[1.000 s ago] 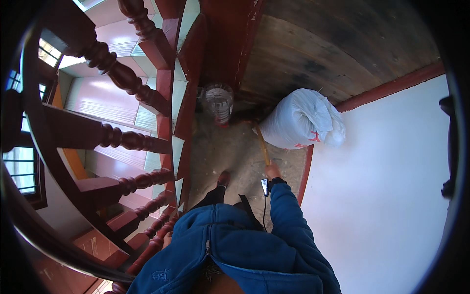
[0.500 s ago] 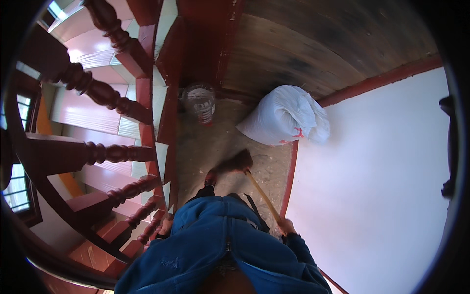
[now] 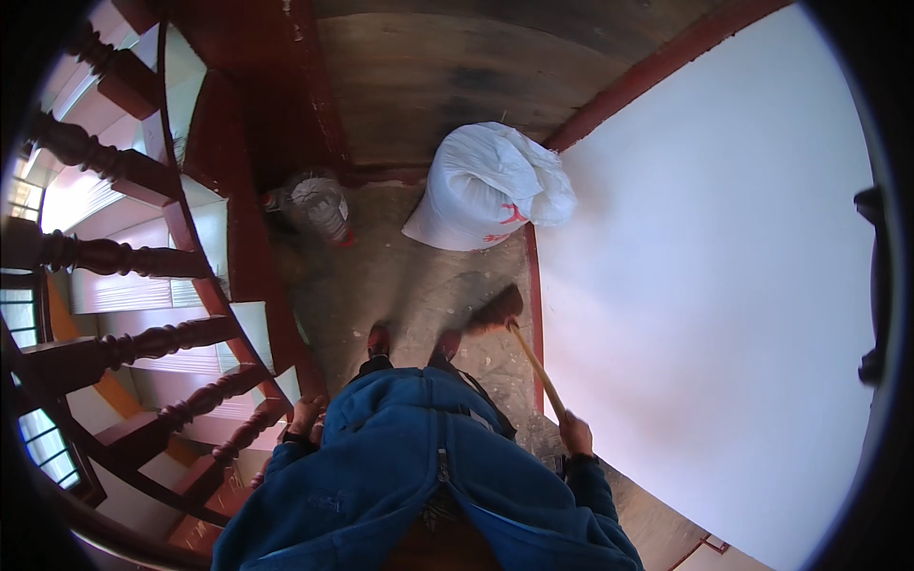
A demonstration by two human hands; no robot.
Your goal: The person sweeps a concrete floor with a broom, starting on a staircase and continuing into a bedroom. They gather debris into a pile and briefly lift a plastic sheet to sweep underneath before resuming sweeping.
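Right hand (image 3: 575, 436) in a closed grip on a broom (image 3: 522, 350), thin wooden handle, brown bristle head on dusty floor (image 3: 409, 285), left hand (image 3: 307, 419) gripping the red banister (image 3: 252, 276), white sack (image 3: 481, 190) near.

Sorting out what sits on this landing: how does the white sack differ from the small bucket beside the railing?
The white sack is far bigger than the small bucket. The sack is soft, bulging and slumped against the white wall; the bucket looks rigid and round, standing by the red stair railing. The sack is tied shut, while the bucket shows an open top. Both rest on the dusty landing floor, ahead of the broom in the right hand.
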